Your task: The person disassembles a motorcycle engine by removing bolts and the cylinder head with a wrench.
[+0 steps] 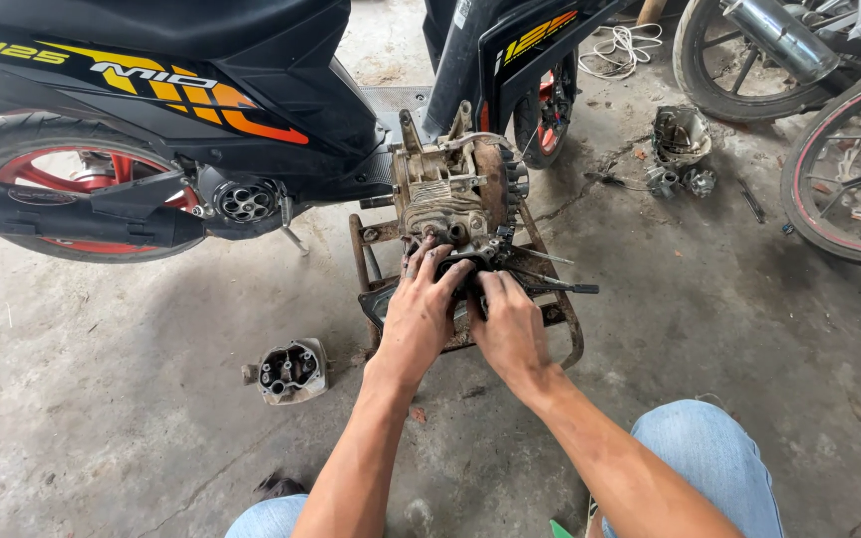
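I have both hands on the engine block [455, 194], which sits on a rusty metal stand [570, 329] on the concrete floor [132, 399]. My left hand [419, 317] lies fingers spread over the dark part at the block's near edge; my right hand [510, 324] presses there with fingers together, touching the left. 1 cylinder head [291, 371] lies well left of the stand. 1 scooter [171, 90] stands behind.

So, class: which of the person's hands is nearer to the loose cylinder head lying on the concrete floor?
Left. The left hand rests on the engine block, just up and right of the cylinder head. The right hand lies beyond the left, farther away.
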